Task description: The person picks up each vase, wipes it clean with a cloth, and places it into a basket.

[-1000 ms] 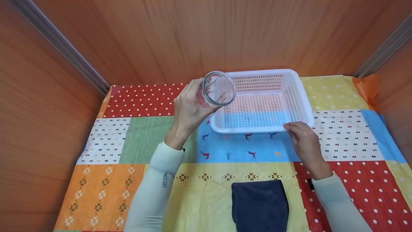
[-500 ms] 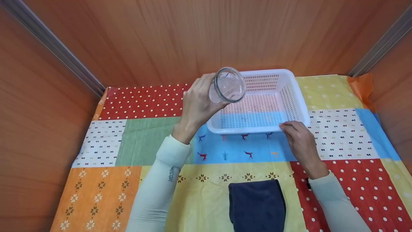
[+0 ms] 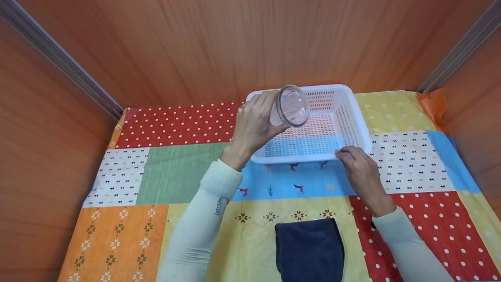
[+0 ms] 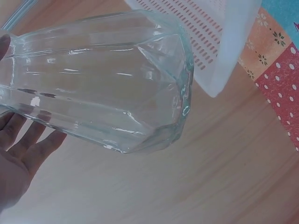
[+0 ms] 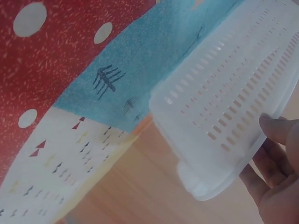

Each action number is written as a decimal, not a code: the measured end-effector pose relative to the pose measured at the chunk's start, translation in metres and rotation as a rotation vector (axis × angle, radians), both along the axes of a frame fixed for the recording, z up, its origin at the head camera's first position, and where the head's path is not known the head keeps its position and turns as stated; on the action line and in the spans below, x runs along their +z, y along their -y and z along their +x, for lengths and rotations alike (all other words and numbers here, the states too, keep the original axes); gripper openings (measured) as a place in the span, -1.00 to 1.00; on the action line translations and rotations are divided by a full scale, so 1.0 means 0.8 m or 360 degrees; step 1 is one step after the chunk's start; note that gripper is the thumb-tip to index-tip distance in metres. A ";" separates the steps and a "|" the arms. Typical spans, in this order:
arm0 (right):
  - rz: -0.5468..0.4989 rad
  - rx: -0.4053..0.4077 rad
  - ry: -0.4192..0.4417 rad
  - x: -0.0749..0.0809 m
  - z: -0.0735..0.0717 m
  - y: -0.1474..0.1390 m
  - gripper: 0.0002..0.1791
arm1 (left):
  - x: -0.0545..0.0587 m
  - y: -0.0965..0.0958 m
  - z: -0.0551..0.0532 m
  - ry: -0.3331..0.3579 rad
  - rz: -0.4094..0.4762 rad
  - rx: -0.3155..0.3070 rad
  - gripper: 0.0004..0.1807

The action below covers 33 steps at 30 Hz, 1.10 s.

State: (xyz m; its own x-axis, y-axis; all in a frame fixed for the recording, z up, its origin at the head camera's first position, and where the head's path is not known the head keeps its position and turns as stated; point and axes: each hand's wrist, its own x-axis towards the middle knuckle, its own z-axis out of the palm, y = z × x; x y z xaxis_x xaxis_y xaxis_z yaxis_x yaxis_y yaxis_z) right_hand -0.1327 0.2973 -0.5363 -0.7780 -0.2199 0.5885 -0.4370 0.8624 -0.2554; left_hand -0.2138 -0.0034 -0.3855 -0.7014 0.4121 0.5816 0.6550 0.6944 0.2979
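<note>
My left hand [image 3: 256, 121] grips a clear glass vase [image 3: 293, 106] above the left part of a white plastic basket [image 3: 297, 159], the vase's round mouth tilted up toward the head camera. In the left wrist view the faceted glass vase [image 4: 103, 79] tapers toward the fingers [image 4: 39, 151], and its thick base points away from them. My right hand [image 3: 360, 172] pinches the near rim of the basket close to its right corner. Thumb and fingers on either side of that rim show in the right wrist view, beside the slotted basket wall [image 5: 224, 107].
A folded dark blue cloth [image 3: 309, 250] lies at the front of the patchwork tablecloth [image 3: 184, 172]. Wooden panels [image 3: 219, 51] enclose the back and both sides, and the basket stands close to the back one. An orange piece of fabric [image 3: 433, 105] sits at the far right corner.
My left hand has carried the vase to the right, further over the basket, and its mouth has turned more to the right. The right hand keeps its hold on the rim.
</note>
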 end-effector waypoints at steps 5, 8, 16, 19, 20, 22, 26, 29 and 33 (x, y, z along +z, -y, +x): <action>0.0081 0.0027 -0.0048 0.001 0.000 0.000 -0.62 | -0.009 -0.008 -0.006 -0.0040 -0.0058 0.0025 -0.22; 0.0117 0.0043 -0.0065 0.002 0.000 0.000 -0.62 | -0.013 -0.012 -0.010 -0.0066 -0.0091 0.0034 -0.23; 0.0165 0.0058 -0.0067 0.005 0.001 0.001 -0.60 | -0.025 -0.021 -0.015 -0.0020 -0.0121 0.0015 -0.22; 0.0173 0.0057 -0.0064 0.005 0.001 0.001 -0.60 | -0.031 -0.023 -0.015 0.0012 -0.0146 0.0009 -0.21; 0.0177 0.0057 -0.0063 0.005 0.001 0.000 -0.60 | -0.032 -0.024 -0.015 0.0025 -0.0158 0.0008 -0.20; 0.0188 0.0060 -0.0058 0.006 0.001 0.000 -0.61 | -0.035 -0.026 -0.016 0.0054 -0.0172 0.0002 -0.19; 0.0232 0.0060 -0.0045 0.007 0.000 0.000 -0.62 | -0.040 -0.030 -0.018 0.0114 -0.0189 -0.0023 -0.19; 0.0260 0.0050 -0.0038 0.008 0.000 0.001 -0.63 | -0.043 -0.032 -0.019 0.0145 -0.0193 -0.0039 -0.18; 0.0255 0.0054 -0.0027 0.009 -0.002 0.000 -0.64 | -0.047 -0.035 -0.019 0.0168 -0.0190 -0.0055 -0.16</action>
State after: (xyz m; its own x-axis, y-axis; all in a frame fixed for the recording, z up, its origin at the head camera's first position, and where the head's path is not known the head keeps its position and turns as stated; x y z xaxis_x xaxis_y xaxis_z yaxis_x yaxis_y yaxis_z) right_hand -0.1340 0.2974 -0.5291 -0.7586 -0.3381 0.5569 -0.4699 0.8760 -0.1083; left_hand -0.2293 0.0247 -0.4229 -0.7402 0.4988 0.4509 0.6486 0.7064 0.2833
